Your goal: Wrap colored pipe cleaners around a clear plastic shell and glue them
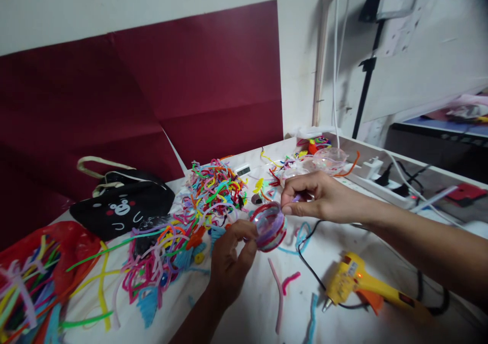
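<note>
A small clear plastic cup (271, 228), with red and purple pipe cleaner wound round it, is tilted above the table. My left hand (233, 255) grips its near left side between thumb and fingers. At its upper right edge, my right hand (318, 195) pinches a purple pipe cleaner (299, 197) with closed fingers. Where that strip meets the cup is partly hidden by my fingers. Below lie a dusty pink pipe cleaner (277, 295), a short bright pink piece (291, 282) and a blue piece (312, 316). A yellow glue gun (345, 278) rests under my right forearm, its orange light on.
A tangled heap of pipe cleaners (217, 184) spreads at the back and left. A red plastic bag (82, 245) holds more, beside a black bag (125, 207). Clear plastic cups (331, 160) stand at the back right, near a white power strip (385, 189) with cables.
</note>
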### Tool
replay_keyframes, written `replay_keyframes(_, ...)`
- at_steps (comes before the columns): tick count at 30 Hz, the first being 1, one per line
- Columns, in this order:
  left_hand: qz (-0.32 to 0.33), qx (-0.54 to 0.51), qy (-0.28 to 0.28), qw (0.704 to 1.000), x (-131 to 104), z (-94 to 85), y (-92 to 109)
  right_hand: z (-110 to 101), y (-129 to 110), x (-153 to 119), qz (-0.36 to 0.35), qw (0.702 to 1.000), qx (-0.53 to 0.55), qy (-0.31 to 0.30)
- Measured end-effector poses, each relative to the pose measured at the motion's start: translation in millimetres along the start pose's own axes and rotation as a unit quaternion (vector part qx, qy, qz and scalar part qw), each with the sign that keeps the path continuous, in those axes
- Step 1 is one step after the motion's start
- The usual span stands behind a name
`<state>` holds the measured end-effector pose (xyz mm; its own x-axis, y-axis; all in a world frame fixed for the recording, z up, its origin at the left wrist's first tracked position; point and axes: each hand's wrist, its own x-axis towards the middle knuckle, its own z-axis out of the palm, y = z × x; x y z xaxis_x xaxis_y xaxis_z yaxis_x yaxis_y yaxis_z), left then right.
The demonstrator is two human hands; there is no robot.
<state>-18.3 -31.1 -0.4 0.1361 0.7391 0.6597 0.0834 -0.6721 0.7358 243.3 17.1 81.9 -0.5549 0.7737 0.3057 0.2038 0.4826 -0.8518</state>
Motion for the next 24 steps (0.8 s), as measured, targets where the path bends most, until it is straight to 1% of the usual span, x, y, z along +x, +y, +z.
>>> replay_keyframes(4, -0.076, -0.084, 0.005, 0.994, -3, -3.8, -15, -6, -5, 1, -0.019, 1.000, -0.016, -0.004)
replay_keyframes(7, -0.137, -0.119, 0.006, 0.983, -5, -9.9, -23, -11, -13, 4, -0.047, 0.997, -0.061, -0.007)
replay_keyframes(10, -0.164, -0.136, 0.012, 0.977, -5, -14.1, -25, -14, -21, 8, -0.065, 0.992, -0.103, -0.018)
replay_keyframes(13, -0.170, -0.145, 0.019, 0.974, -2, -13.2, -20, -14, -26, 12, -0.049, 0.992, -0.107, -0.033)
replay_keyframes(17, -0.162, -0.167, 0.049, 0.971, 4, -6.2, -10, -13, -26, 14, 0.017, 0.996, -0.073, -0.054)
replay_keyframes(20, -0.142, -0.182, 0.060, 0.971, 6, -2.0, -5, -11, -26, 13, 0.063, 0.996, -0.034, -0.053)
replay_keyframes(24, -0.109, -0.191, 0.054, 0.974, 6, -1.6, -5, -8, -24, 14, 0.102, 0.993, 0.011, -0.051)
